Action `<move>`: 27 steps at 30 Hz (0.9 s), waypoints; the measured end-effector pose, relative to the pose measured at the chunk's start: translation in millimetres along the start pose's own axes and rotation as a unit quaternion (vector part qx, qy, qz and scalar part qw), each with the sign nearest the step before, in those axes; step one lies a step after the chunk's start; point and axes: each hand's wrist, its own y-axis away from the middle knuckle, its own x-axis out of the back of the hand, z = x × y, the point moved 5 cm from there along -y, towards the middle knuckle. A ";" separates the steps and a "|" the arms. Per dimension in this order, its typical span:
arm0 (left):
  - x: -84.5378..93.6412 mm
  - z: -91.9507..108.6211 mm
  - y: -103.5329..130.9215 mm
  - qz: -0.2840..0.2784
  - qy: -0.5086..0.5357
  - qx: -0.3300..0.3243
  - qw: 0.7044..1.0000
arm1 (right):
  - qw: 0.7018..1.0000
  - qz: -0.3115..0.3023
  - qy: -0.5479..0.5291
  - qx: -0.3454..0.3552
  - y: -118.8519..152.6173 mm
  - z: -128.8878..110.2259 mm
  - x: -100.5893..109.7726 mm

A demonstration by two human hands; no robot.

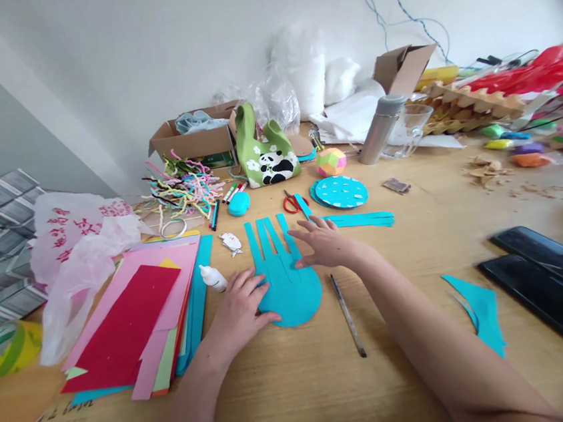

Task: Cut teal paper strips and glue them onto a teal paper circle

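Note:
A blue paper cutout (293, 297) with a rounded base and several long strips lies flat on the table in front of me. My left hand (243, 303) rests on its left edge, fingers spread and thumb on the rounded part. Over the right-hand strips is my right hand (322, 241), fingers stretched out; whether it touches the paper I cannot tell. Just beyond it lie red-handled scissors (295, 203), partly covered by a blue strip. More blue strips (363, 220) are to the right. A white glue bottle (213, 278) lies beside my left hand, and a slim pen-like tool (347, 315) below my right.
Coloured paper sheets (127, 321) are stacked at left beside a plastic bag (78, 239). Behind stand a panda bag (268, 155), a cardboard box (193, 136) and a steel flask (382, 130). Blue discs (340, 192) lie mid-table; paper scraps (483, 307) and black devices (545, 284) are right.

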 end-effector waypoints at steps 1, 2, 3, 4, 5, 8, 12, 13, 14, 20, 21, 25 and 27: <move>-0.6 -1.2 0.0 0.000 0.001 -0.001 1.000 | 1.000 -0.005 0.002 -0.007 1.1 3.1 1.6; -1.2 -2.3 0.1 -0.001 0.002 -0.003 1.000 | 1.000 -0.008 0.003 -0.012 2.0 5.4 3.1; -1.8 -3.3 0.2 -0.002 0.002 -0.004 1.000 | 1.000 -0.007 0.004 -0.016 2.8 6.8 4.4; -2.3 -4.0 0.4 -0.001 0.002 -0.006 1.000 | 1.000 -0.008 0.004 -0.019 3.3 7.6 5.1; -2.5 -4.4 0.6 0.000 0.003 -0.008 1.000 | 1.000 -0.008 0.003 -0.020 3.5 7.6 5.3; -2.5 -4.6 1.2 0.004 0.007 -0.011 1.000 | 1.000 -0.021 0.001 -0.018 3.4 4.7 2.4; -2.0 -3.4 1.5 -0.002 0.003 -0.006 1.000 | 0.999 -0.048 0.012 -0.016 2.1 -0.8 -4.3; -1.6 -2.8 1.5 -0.003 0.002 -0.006 1.000 | 0.998 -0.052 0.016 -0.017 1.7 -1.6 -5.6; -1.2 -2.3 1.5 -0.002 0.001 -0.006 1.000 | 0.998 -0.054 0.020 -0.019 1.2 -2.0 -6.6; -0.3 -1.7 0.8 -0.001 -0.001 -0.007 1.000 | 0.998 -0.053 0.031 -0.028 -0.7 0.1 -9.4; -0.5 -1.9 0.7 -0.002 -0.002 -0.008 1.000 | 0.998 -0.053 0.030 -0.027 -0.7 0.4 -9.5; -1.4 -2.5 0.8 -0.002 0.000 -0.009 1.000 | 0.998 -0.054 0.024 -0.027 -0.2 1.0 -9.1; -1.5 -2.5 0.8 0.000 0.002 -0.008 1.000 | 0.998 -0.054 0.020 -0.027 0.3 1.0 -8.3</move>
